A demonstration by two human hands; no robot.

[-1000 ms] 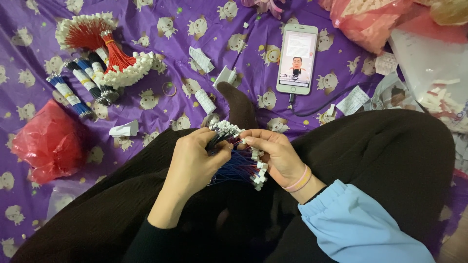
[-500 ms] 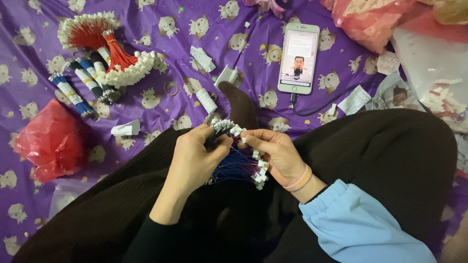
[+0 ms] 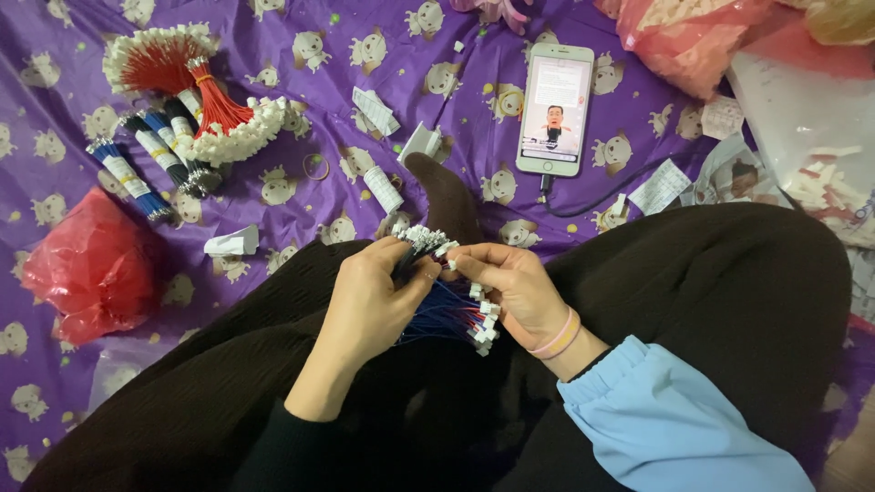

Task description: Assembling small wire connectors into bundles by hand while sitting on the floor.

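We note a person seated cross-legged on a floor covered by a purple printed sheet [image 3: 301,27], working over the lap. The left hand [image 3: 374,296] is closed around a bundle of blue and red wires [image 3: 447,314], its grip clamped tight about the middle so that the white connector ends [image 3: 424,239] fan out above the fist, where they can be reached. The right hand [image 3: 510,287] pinches one of those connectors between thumb and fingertip, a narrow grip; the lower connector ends spill out beneath its palm. The bundle is held just above the dark trousers [image 3: 711,282], close to the body (presumably for steadiness and a near view).

Finished-looking bundles of red wires [image 3: 196,87] and of blue wires [image 3: 128,182] lie grouped at the upper left, well apart from the hands. A red bag [image 3: 87,269] sits at the left. A phone [image 3: 554,109], screen lit and cable attached, lies face up beyond the knee, within sight. Small white paper labels [image 3: 375,111] lie scattered between.
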